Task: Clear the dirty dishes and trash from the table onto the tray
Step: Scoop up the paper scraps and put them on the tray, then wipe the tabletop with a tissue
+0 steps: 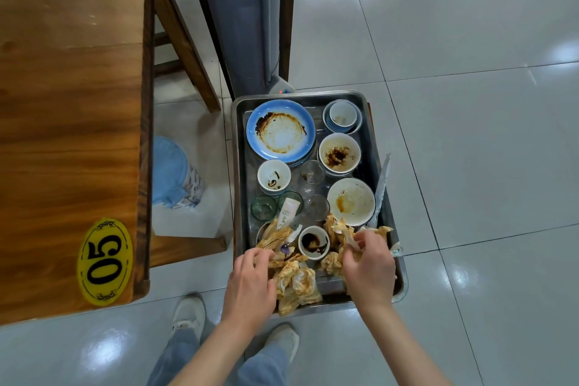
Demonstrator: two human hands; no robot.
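Both hands' fingers grasp stained napkins (297, 282) on the tray (239, 166): left hand (250, 282), right hand (369, 266)

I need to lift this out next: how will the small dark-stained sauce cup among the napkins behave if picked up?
The sauce cup looks ceramic, so probably rigid and breakable. Dark sauce inside may drip if tilted. Crumpled napkins crowd it, so some may drag along.

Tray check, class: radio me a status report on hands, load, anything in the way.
Left hand and right hand both gripping stained napkins. Tray loaded: blue plate, bowls, glasses. Visible tabletop bare except number sticker. Nothing in the way.
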